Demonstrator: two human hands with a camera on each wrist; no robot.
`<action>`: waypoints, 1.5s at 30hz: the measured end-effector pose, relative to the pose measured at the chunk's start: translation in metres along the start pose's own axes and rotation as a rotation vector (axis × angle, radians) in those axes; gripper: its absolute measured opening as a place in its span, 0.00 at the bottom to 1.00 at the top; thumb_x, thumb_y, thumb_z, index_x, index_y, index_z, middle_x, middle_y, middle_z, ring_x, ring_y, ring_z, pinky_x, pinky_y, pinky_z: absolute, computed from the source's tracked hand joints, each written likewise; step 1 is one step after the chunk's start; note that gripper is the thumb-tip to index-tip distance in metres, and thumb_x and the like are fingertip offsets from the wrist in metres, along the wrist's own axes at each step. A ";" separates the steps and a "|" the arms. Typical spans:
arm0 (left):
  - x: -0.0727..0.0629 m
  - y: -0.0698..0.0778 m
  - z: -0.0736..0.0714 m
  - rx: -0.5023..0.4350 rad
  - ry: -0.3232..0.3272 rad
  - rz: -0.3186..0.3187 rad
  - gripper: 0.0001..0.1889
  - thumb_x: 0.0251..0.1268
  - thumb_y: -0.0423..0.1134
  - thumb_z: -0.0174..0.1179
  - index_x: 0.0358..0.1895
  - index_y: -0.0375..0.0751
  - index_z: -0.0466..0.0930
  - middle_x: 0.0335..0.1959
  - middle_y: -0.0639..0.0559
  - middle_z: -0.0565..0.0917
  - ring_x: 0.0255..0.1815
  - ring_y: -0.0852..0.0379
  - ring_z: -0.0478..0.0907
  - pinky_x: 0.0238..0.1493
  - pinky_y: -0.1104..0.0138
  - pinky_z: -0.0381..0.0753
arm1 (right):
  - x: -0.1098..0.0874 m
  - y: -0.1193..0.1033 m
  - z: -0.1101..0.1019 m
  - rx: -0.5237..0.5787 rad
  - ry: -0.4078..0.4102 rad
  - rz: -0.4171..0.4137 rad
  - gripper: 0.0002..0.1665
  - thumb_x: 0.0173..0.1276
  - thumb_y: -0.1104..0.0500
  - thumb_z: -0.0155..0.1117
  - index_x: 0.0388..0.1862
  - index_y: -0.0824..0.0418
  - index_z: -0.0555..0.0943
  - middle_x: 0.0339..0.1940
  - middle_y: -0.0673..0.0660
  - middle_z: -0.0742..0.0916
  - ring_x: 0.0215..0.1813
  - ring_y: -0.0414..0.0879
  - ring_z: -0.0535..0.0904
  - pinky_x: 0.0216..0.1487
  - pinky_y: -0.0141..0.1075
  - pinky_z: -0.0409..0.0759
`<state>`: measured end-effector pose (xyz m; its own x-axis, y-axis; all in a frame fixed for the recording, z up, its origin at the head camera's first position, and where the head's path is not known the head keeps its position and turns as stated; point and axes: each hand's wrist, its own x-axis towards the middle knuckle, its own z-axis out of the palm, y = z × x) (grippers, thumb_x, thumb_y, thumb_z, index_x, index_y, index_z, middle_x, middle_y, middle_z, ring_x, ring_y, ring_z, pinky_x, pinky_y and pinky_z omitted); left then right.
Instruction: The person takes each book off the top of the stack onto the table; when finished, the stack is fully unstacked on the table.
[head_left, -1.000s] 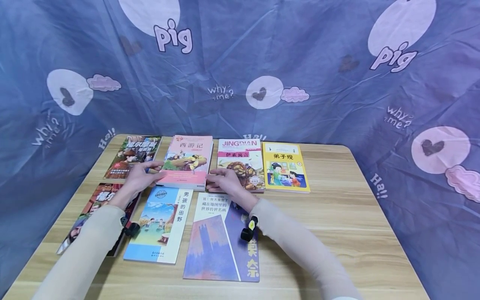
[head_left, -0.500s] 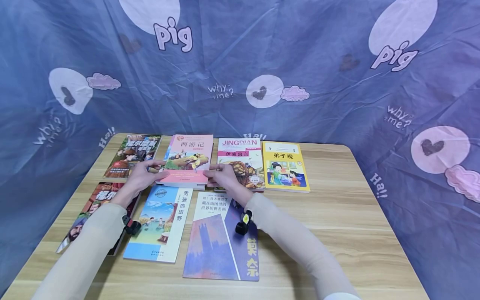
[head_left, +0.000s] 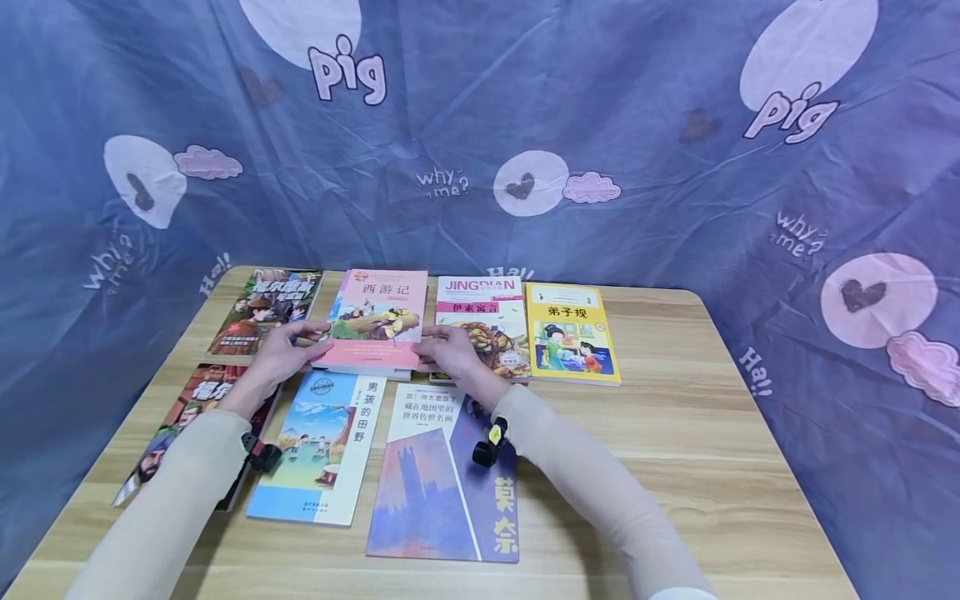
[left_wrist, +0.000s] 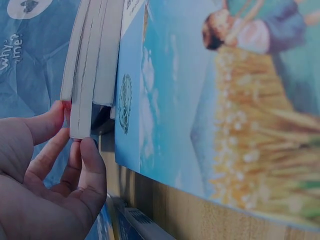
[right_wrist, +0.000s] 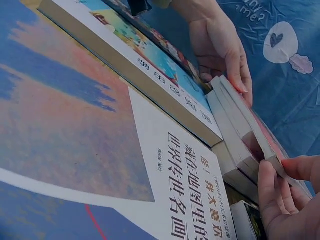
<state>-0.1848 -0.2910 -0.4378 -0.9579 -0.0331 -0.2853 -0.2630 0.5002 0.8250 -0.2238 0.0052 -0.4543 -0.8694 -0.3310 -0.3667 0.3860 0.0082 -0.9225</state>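
A pink-covered book (head_left: 378, 323) tops a stack of books (left_wrist: 103, 65) at the back left of the table, its front edge raised a little. My left hand (head_left: 281, 354) holds its near left corner, thumb on the cover and fingers underneath. On the opposite side, my right hand (head_left: 452, 358) pinches the near right corner between thumb and fingers. A narrow gap shows beneath that corner in the right wrist view, above the lower books (right_wrist: 232, 127). The lower covers are mostly hidden. My right forearm crosses above a purple painting book (head_left: 420, 500).
A blue-and-white book (head_left: 318, 450) lies just in front of the stack. Two dark illustrated books (head_left: 262, 312) lie along the left side. To the right are a lion-covered book (head_left: 487, 329) and a yellow book (head_left: 573, 333). A patterned blue cloth (head_left: 645, 225) hangs behind the wooden table (head_left: 697, 483).
The pink book's front edge has risen slightly and shifted a touch right, baring more of the book beneath. My right hand has closed in on its corner; the other books stay put.
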 end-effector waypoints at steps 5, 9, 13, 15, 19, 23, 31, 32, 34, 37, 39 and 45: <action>0.000 -0.001 -0.001 -0.015 0.010 -0.004 0.30 0.79 0.46 0.63 0.77 0.40 0.70 0.64 0.39 0.74 0.37 0.65 0.81 0.40 0.70 0.87 | -0.003 0.002 -0.006 0.003 0.001 0.005 0.29 0.76 0.67 0.65 0.73 0.68 0.73 0.36 0.53 0.88 0.29 0.40 0.84 0.39 0.32 0.91; -0.001 0.000 -0.002 -0.024 0.008 -0.012 0.31 0.79 0.45 0.63 0.78 0.41 0.69 0.67 0.36 0.74 0.41 0.63 0.81 0.42 0.70 0.88 | -0.007 0.005 -0.011 -0.004 0.008 0.009 0.29 0.74 0.67 0.65 0.72 0.67 0.75 0.33 0.51 0.88 0.29 0.40 0.84 0.37 0.31 0.91; 0.001 0.001 -0.001 -0.022 0.003 -0.019 0.31 0.79 0.46 0.62 0.79 0.41 0.68 0.68 0.36 0.73 0.43 0.61 0.82 0.43 0.70 0.88 | -0.009 0.006 -0.014 0.005 0.027 0.028 0.29 0.73 0.67 0.67 0.72 0.66 0.76 0.31 0.51 0.88 0.29 0.40 0.83 0.34 0.30 0.90; 0.002 0.001 0.000 -0.023 0.005 -0.024 0.31 0.79 0.45 0.62 0.79 0.42 0.68 0.68 0.36 0.73 0.43 0.61 0.82 0.43 0.70 0.88 | -0.009 0.006 -0.015 0.003 0.035 0.034 0.30 0.73 0.66 0.67 0.72 0.66 0.75 0.32 0.51 0.87 0.29 0.40 0.83 0.34 0.30 0.90; 0.003 0.001 0.000 -0.024 0.014 -0.030 0.31 0.79 0.44 0.63 0.79 0.41 0.68 0.68 0.37 0.73 0.41 0.61 0.82 0.42 0.71 0.88 | -0.006 0.004 -0.012 -0.014 0.037 0.033 0.32 0.73 0.63 0.69 0.74 0.65 0.74 0.36 0.51 0.88 0.31 0.40 0.83 0.34 0.30 0.89; 0.003 0.000 0.000 -0.032 0.021 -0.031 0.31 0.78 0.44 0.63 0.78 0.40 0.68 0.67 0.37 0.73 0.39 0.63 0.81 0.42 0.71 0.88 | -0.003 0.002 -0.011 -0.013 0.020 0.017 0.31 0.74 0.62 0.69 0.74 0.63 0.74 0.36 0.51 0.88 0.31 0.40 0.85 0.35 0.30 0.88; 0.004 -0.001 0.001 -0.041 0.026 -0.021 0.31 0.78 0.42 0.64 0.78 0.38 0.68 0.65 0.39 0.74 0.37 0.65 0.80 0.41 0.71 0.88 | -0.006 -0.001 -0.017 -0.037 0.028 -0.053 0.29 0.73 0.65 0.67 0.73 0.61 0.76 0.28 0.48 0.88 0.29 0.39 0.85 0.31 0.30 0.87; 0.004 -0.001 0.001 -0.039 0.025 -0.021 0.31 0.78 0.43 0.64 0.79 0.38 0.68 0.64 0.39 0.74 0.37 0.65 0.80 0.41 0.70 0.87 | -0.008 -0.002 -0.019 -0.037 0.030 -0.065 0.29 0.73 0.65 0.67 0.73 0.61 0.76 0.28 0.48 0.89 0.29 0.39 0.86 0.31 0.31 0.87; 0.005 -0.002 0.001 -0.041 0.024 -0.022 0.31 0.78 0.42 0.64 0.79 0.38 0.68 0.63 0.40 0.74 0.37 0.65 0.80 0.41 0.70 0.87 | -0.013 -0.006 -0.023 -0.042 0.031 -0.081 0.31 0.73 0.65 0.67 0.74 0.61 0.76 0.28 0.48 0.89 0.29 0.38 0.86 0.31 0.30 0.88; 0.005 -0.002 0.000 -0.047 0.018 -0.022 0.31 0.78 0.42 0.63 0.79 0.37 0.67 0.62 0.42 0.74 0.36 0.65 0.80 0.41 0.71 0.87 | -0.020 -0.012 -0.029 -0.026 0.018 -0.090 0.31 0.73 0.67 0.66 0.74 0.61 0.75 0.29 0.47 0.89 0.29 0.38 0.86 0.31 0.30 0.87; 0.005 -0.002 -0.001 -0.050 0.016 -0.020 0.32 0.78 0.42 0.64 0.79 0.37 0.67 0.62 0.42 0.74 0.36 0.65 0.80 0.40 0.71 0.87 | -0.024 -0.017 -0.035 -0.014 0.010 -0.087 0.32 0.74 0.67 0.66 0.75 0.61 0.74 0.30 0.47 0.89 0.30 0.38 0.86 0.32 0.30 0.87; 0.006 -0.001 0.000 -0.043 0.020 -0.016 0.31 0.78 0.42 0.64 0.78 0.37 0.68 0.64 0.39 0.75 0.35 0.65 0.80 0.40 0.71 0.88 | -0.041 -0.028 -0.064 0.013 0.009 -0.083 0.33 0.75 0.68 0.64 0.77 0.60 0.71 0.34 0.47 0.90 0.32 0.39 0.87 0.35 0.31 0.89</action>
<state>-0.1898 -0.2919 -0.4406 -0.9556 -0.0586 -0.2888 -0.2825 0.4615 0.8410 -0.2188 0.0790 -0.4207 -0.9013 -0.3214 -0.2905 0.3168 -0.0315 -0.9480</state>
